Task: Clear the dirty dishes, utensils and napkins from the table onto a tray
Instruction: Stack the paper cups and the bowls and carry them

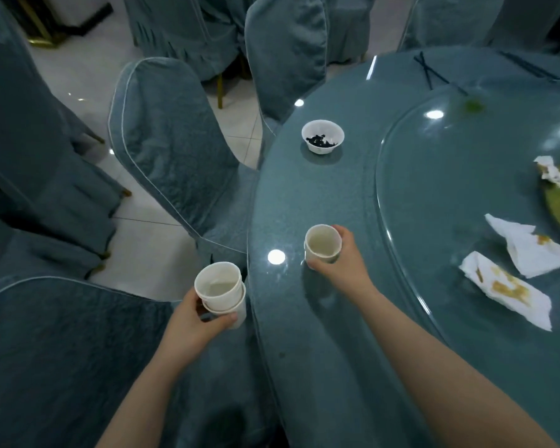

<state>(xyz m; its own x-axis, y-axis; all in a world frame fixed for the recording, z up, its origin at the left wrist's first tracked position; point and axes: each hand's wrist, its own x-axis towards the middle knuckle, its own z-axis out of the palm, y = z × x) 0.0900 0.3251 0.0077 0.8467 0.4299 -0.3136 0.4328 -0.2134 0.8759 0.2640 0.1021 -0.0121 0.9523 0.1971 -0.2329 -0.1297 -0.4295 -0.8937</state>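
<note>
My left hand [198, 321] grips a stack of two white paper cups [220, 287], held just off the table's near left edge. My right hand [340, 261] is wrapped around another white paper cup [322, 243] with a little pale liquid in it, on or just above the glass table top [304, 334]. Farther along the rim sits a small white bowl [322, 136] with dark scraps inside. Three stained white napkins lie on the glass turntable: one nearest me [505, 291], one behind it [527, 248], and a crumpled one [551, 171] at the right edge.
Black chopsticks [429, 71] lie at the far side of the table. The raised turntable rim [385, 202] curves through the right half. Chairs in blue-grey covers [172, 137] stand close around the table's left side; tiled floor [149, 247] shows between them.
</note>
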